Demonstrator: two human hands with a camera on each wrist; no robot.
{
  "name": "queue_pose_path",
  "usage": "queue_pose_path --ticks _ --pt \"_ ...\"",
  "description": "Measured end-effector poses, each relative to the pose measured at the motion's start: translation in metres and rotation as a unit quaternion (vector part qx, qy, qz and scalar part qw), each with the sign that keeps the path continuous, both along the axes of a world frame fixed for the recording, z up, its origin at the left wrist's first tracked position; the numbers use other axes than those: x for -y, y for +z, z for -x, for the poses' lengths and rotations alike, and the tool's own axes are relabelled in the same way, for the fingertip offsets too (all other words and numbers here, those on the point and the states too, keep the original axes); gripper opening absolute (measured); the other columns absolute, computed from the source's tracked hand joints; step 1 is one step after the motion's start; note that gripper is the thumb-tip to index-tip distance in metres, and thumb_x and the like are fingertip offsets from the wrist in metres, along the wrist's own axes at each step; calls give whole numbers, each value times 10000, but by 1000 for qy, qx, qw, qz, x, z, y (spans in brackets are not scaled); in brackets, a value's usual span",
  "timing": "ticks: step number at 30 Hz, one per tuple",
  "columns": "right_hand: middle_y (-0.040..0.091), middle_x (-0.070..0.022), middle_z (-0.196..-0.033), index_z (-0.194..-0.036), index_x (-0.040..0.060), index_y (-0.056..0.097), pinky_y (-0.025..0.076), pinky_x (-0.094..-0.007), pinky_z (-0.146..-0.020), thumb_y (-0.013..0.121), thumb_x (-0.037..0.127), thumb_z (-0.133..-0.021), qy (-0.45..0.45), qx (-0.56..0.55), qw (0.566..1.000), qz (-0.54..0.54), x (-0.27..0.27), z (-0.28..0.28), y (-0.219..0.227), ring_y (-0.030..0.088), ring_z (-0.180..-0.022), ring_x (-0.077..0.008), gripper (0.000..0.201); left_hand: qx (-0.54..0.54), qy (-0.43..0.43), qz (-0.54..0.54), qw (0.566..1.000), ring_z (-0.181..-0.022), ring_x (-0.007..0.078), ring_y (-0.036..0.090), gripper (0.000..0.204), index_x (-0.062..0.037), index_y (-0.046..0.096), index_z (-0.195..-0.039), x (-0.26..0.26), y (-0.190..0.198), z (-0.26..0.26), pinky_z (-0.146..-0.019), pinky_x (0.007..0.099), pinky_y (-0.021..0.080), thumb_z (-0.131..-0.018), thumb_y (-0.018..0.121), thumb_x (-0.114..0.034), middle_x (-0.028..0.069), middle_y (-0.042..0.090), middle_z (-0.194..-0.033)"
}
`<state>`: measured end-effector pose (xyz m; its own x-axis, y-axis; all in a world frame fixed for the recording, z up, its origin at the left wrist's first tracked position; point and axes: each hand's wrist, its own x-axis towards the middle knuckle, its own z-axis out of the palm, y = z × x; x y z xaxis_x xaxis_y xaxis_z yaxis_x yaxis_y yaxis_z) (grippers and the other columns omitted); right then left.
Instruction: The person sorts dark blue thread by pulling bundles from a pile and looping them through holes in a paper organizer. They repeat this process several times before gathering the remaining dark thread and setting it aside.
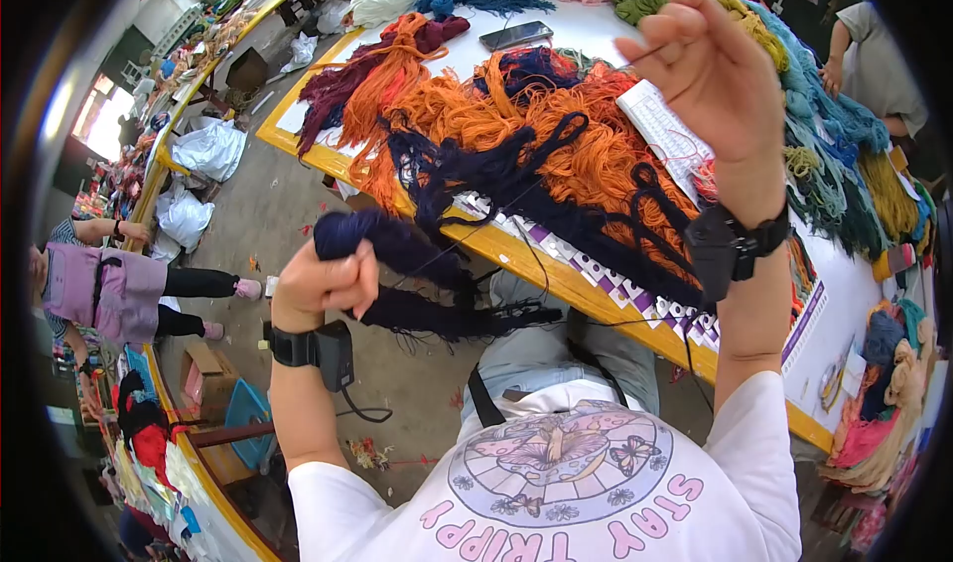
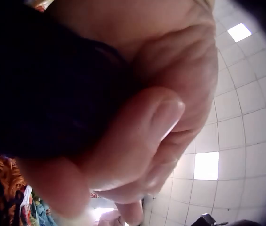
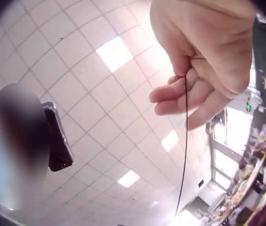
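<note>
My left hand [image 1: 333,282] grips a thick hank of navy yarn [image 1: 359,232], held in front of the table edge. Close up in the left wrist view, the dark yarn [image 2: 53,94] fills the curled fingers [image 2: 137,141]. Raised high over the right side of the table, my right hand [image 1: 720,80] pinches a single dark strand [image 3: 186,136] between thumb and finger. That thread runs down taut from the pinch. More navy yarn [image 1: 496,165] lies loose across a heap of orange yarn [image 1: 447,105] between the hands.
The white tabletop has a yellow edge [image 1: 615,312] in front of my body. A phone [image 1: 516,35], a white keyboard [image 1: 655,130] and purple-white printed sheets [image 1: 596,274] lie on it. Teal yarn [image 1: 829,135] hangs over the far side. Two other people stand nearby, left and right.
</note>
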<state>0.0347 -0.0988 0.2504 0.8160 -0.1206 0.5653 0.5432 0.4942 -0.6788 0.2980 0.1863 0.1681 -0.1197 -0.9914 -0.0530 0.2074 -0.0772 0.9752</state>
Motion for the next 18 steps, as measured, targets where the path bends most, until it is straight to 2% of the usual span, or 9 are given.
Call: queue_pose_path --ticks 1,3,5,8,9,11,14,16,18 --pt "616 -72 -976 -1025 4 510 433 -389 -945 329 187 -958 57 22 998 33 3 7 10 559 -1021 -175 266 -29 -48 12 998 -351 118 345 300 50 510 -780 -6 -7 -6 -370 321 378 -801 578 -241 37 402 -477" --pt "634 -82 -893 -1023 10 529 486 -351 -870 390 215 -946 -102 -47 989 100 15 22 14 609 -930 -195 259 -95 70 71 990 -348 158 380 310 39 521 -944 -26 -25 -8 -307 308 346 -788 584 -222 83 502 -579" --pt "639 -86 -841 -1018 12 539 517 -329 -813 415 241 -940 -277 -157 930 184 36 28 0 637 -847 -194 272 -175 18 129 976 -357 169 408 275 12 525 -917 -36 -29 -22 -276 276 328 -789 582 -225 88 526 -623" --pt "655 -109 -857 -1018 62 592 526 -344 -732 492 337 -883 -278 -368 872 165 52 22 -53 635 -848 -188 323 -168 -30 179 969 -322 124 395 288 18 521 -905 -52 -18 -32 -263 239 315 -825 540 -258 22 467 -502" --pt "659 -97 -894 -1031 52 585 505 -383 -749 559 375 -829 -333 -493 757 270 46 24 -56 632 -850 -205 382 -169 -63 201 963 -311 112 388 298 23 519 -909 -55 -12 -33 -262 236 315 -837 524 -265 6 448 -472" --pt "639 -130 -988 -1092 18 563 477 -379 -809 655 363 -743 -462 -572 300 607 39 16 -71 616 -898 -235 499 -136 -8 111 984 -293 75 341 351 88 502 -951 -60 11 -12 -272 234 288 -872 474 -253 -29 374 -418" --pt "478 -140 -1262 -1291 39 406 356 -338 -980 758 225 -628 -440 -291 704 476 -25 -6 -56 444 -1180 -230 773 -181 5 -86 980 -324 51 317 389 138 486 -1044 -46 27 26 -310 220 235 -877 480 -214 -26 365 -440" --pt "396 -144 -1334 -1343 19 298 245 -341 -1057 775 111 -581 -269 -44 808 522 -82 -40 -52 347 -1256 -253 904 -199 -31 -190 961 -355 40 309 407 137 480 -1084 -22 32 65 -350 208 224 -879 480 -214 -30 371 -455" --pt "518 -152 -1140 -1331 21 307 385 -338 -891 746 167 -645 -113 -54 833 539 -124 -56 -57 493 -1050 -246 828 -180 -89 -208 957 -378 37 307 406 121 488 -1086 -10 40 80 -377 204 228 -875 492 -226 -26 386 -472"
